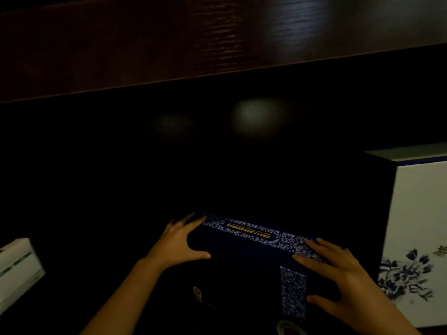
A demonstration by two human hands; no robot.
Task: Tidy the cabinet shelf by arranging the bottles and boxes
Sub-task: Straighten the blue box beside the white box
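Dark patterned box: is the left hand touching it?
Touching. Head view: the left hand lies on the left end of the dark patterned box, fingers over its top edge, thumb across its front.

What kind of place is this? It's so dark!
Probably inside a wooden cabinet: a dark wood board runs overhead, with a blue patterned box and a white flowered box below.

The navy box (242, 259) in front of me is almost black, banded along its top and down its face with blue-and-white scrollwork and lettered in yellow. On my right, the white box (420, 213) carries blue flowers and a dark blue edge. On my left, the pale box (17, 269) has green stripes. The board (169, 44) above is dark brown woodgrain.
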